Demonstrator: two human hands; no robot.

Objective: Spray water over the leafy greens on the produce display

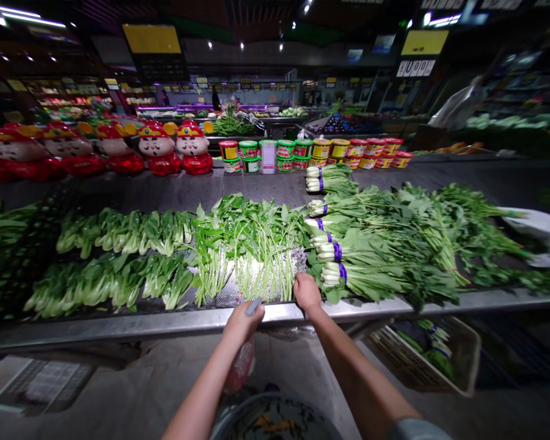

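My left hand (242, 322) is closed at the front edge of the shelf, around what looks like a spray bottle. Its grey top (253, 306) sticks out above my fingers, and a clear, reddish bottle body (241, 366) hangs below. My right hand (308, 292) is closed at the shelf's front, between loose leafy greens (247, 229) and bundled greens (334, 274) with purple bands; whatever its fingers hold, if anything, is hidden. The long-stemmed loose greens lie on a perforated mat (231, 287), leaves toward the back.
Bok choy (119, 281) lies in two rows to the left. Stacked tubs (285, 153) and red figurines (158, 150) line the back. A metal rail (165, 324) edges the shelf. Below are a dark bucket (238, 415) and a crate (470, 360) with greens.
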